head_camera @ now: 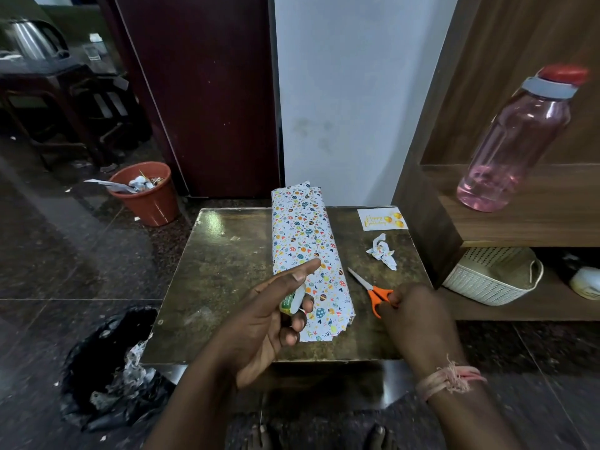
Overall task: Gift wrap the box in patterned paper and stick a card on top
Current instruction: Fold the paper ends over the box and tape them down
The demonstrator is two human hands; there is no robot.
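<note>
Small brown worn tabletop (227, 271), patterned paper-wrapped long box (306, 254) lying unsealed.
Left hand (269, 323) curls round a green tape roll (289, 302); right hand (412, 315) grips orange-handled scissors (373, 293), probably for cutting tape.

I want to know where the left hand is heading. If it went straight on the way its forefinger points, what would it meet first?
Most likely the wrapped box. The left hand, holding a small green tube, points its forefinger up and away over the patterned paper. The hand seems to hover above it, so depth is uncertain.
</note>
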